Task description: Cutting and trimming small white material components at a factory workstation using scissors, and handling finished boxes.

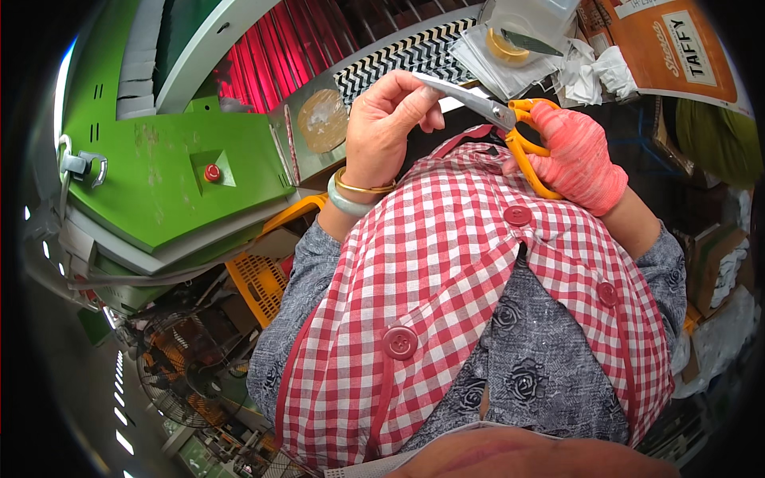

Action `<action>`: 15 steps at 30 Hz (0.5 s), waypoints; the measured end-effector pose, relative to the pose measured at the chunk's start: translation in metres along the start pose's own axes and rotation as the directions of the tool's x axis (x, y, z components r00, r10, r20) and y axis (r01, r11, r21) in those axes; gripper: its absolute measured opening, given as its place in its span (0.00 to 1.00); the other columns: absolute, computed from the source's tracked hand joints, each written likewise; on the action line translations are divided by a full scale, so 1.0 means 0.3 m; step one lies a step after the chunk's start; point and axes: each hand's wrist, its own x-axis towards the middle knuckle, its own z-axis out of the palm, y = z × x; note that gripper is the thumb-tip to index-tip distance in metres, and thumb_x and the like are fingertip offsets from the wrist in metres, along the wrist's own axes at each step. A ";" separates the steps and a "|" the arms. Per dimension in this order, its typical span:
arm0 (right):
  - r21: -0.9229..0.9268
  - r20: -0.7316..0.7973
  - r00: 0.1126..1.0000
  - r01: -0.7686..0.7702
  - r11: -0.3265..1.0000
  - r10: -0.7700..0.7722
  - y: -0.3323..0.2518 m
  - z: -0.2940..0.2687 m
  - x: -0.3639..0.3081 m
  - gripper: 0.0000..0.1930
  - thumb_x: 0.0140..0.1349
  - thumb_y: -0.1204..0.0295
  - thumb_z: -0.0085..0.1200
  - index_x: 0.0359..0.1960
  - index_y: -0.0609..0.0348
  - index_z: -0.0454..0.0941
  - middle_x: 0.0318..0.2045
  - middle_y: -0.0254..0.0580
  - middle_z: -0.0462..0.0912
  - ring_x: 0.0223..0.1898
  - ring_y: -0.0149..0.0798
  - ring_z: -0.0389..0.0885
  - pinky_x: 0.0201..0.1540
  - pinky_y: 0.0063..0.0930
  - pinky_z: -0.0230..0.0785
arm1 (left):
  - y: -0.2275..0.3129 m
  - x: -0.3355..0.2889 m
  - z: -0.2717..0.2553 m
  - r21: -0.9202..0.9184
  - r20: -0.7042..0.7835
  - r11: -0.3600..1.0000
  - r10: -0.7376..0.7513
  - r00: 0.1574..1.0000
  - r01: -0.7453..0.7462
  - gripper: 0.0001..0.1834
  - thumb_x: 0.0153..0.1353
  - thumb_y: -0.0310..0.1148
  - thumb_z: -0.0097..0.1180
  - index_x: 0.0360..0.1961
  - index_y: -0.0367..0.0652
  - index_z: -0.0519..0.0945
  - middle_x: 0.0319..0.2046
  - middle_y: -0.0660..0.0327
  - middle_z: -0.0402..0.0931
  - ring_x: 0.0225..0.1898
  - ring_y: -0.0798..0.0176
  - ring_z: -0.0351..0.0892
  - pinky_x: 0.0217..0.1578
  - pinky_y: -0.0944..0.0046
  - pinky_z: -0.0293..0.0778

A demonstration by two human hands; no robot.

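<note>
My right hand [575,156], in a coral-pink knitted glove, grips a pair of scissors [529,153] by its orange handles. The metal blades point left and slightly up, toward my left hand [388,119]. That hand is bare, with a gold and a pale green bangle [351,202] at its wrist. Its thumb and fingers are drawn together beside the scissor tips, and what lies between them, if anything, cannot be made out. Both hands are in front of my red-and-white checked apron [446,231], at the near edge of a machine.
A green machine panel [171,175] with a red button [212,173] stands at left. Behind my hands run a black-and-white zigzag strip [406,60] and red strips. White sheets [506,68], a yellow tape roll [507,48] and an orange carton [677,48] sit at far right.
</note>
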 end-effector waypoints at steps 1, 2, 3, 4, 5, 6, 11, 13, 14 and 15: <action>0.171 0.044 0.989 -0.148 0.974 0.143 -0.006 0.003 -0.001 0.26 0.43 0.60 0.65 0.39 0.66 0.73 0.26 0.48 0.78 0.28 0.41 0.80 0.31 0.28 0.73 | 0.004 0.004 0.008 0.007 -0.013 1.000 0.003 1.000 -0.003 0.05 0.57 0.27 0.51 0.32 0.36 0.74 0.23 0.61 0.74 0.24 0.71 0.71 0.26 0.75 0.65; 0.329 0.111 0.956 -0.294 0.897 0.273 -0.008 0.007 -0.003 0.27 0.43 0.60 0.65 0.41 0.67 0.72 0.27 0.48 0.78 0.29 0.39 0.80 0.31 0.27 0.73 | 0.007 0.007 0.012 0.013 -0.025 1.000 0.006 1.000 -0.006 0.06 0.58 0.28 0.52 0.31 0.36 0.75 0.22 0.62 0.74 0.23 0.72 0.72 0.27 0.75 0.67; 0.329 0.110 0.956 -0.295 0.897 0.273 0.000 0.014 -0.011 0.27 0.43 0.60 0.65 0.41 0.67 0.72 0.27 0.48 0.78 0.29 0.39 0.80 0.31 0.27 0.73 | 0.001 0.007 0.006 0.013 -0.024 1.000 0.006 1.000 -0.006 0.06 0.58 0.28 0.52 0.31 0.36 0.75 0.22 0.62 0.74 0.23 0.72 0.72 0.27 0.75 0.67; 0.492 0.054 0.951 -0.292 0.820 0.306 0.016 0.022 -0.024 0.28 0.44 0.60 0.65 0.42 0.67 0.70 0.28 0.47 0.78 0.30 0.37 0.80 0.32 0.26 0.72 | -0.009 0.006 -0.003 0.006 0.019 0.999 0.046 0.999 -0.046 0.06 0.57 0.28 0.52 0.31 0.35 0.75 0.21 0.62 0.74 0.23 0.72 0.72 0.28 0.75 0.67; 0.641 0.005 0.938 -0.268 0.719 0.345 0.023 0.026 -0.029 0.30 0.44 0.59 0.65 0.43 0.67 0.69 0.29 0.47 0.77 0.31 0.36 0.79 0.33 0.25 0.72 | -0.014 0.007 -0.010 -0.004 0.063 0.996 0.085 0.994 -0.085 0.06 0.57 0.27 0.52 0.31 0.35 0.75 0.21 0.61 0.74 0.23 0.72 0.72 0.28 0.75 0.68; 0.641 0.004 0.938 -0.268 0.719 0.346 0.019 0.014 -0.024 0.30 0.44 0.59 0.65 0.43 0.67 0.69 0.29 0.47 0.77 0.31 0.36 0.79 0.33 0.25 0.72 | -0.012 0.010 -0.013 -0.003 0.064 0.996 0.085 0.994 -0.085 0.06 0.57 0.27 0.52 0.31 0.35 0.75 0.21 0.61 0.74 0.23 0.72 0.72 0.28 0.75 0.68; 0.390 0.121 0.967 -0.253 0.885 0.223 0.000 -0.011 -0.007 0.31 0.42 0.60 0.66 0.43 0.67 0.68 0.30 0.46 0.76 0.33 0.35 0.77 0.35 0.23 0.70 | -0.025 0.017 -0.026 -0.092 0.154 0.983 0.171 0.973 -0.159 0.06 0.55 0.27 0.55 0.30 0.33 0.75 0.20 0.60 0.74 0.23 0.71 0.72 0.34 0.72 0.69; 0.386 0.127 0.968 -0.251 0.888 0.218 -0.004 -0.014 -0.005 0.31 0.41 0.60 0.67 0.43 0.67 0.68 0.30 0.46 0.76 0.33 0.35 0.77 0.36 0.23 0.70 | -0.025 0.019 -0.029 -0.093 0.166 0.982 0.180 0.969 -0.167 0.07 0.54 0.28 0.55 0.30 0.33 0.75 0.20 0.60 0.74 0.23 0.71 0.72 0.38 0.70 0.69; 0.381 0.133 0.968 -0.249 0.891 0.213 -0.007 -0.016 -0.002 0.31 0.41 0.61 0.67 0.43 0.67 0.68 0.30 0.46 0.76 0.33 0.35 0.77 0.36 0.23 0.70 | -0.025 0.020 -0.031 -0.094 0.180 0.980 0.189 0.965 -0.175 0.08 0.54 0.29 0.56 0.29 0.33 0.75 0.20 0.60 0.74 0.22 0.71 0.72 0.42 0.68 0.69; 0.381 0.133 0.968 -0.249 0.891 0.213 -0.013 -0.019 0.003 0.31 0.41 0.61 0.67 0.43 0.67 0.68 0.30 0.46 0.76 0.33 0.35 0.77 0.36 0.23 0.70 | -0.028 0.023 -0.035 -0.094 0.179 0.980 0.190 0.965 -0.175 0.08 0.54 0.29 0.56 0.29 0.33 0.75 0.20 0.60 0.74 0.22 0.71 0.72 0.42 0.68 0.69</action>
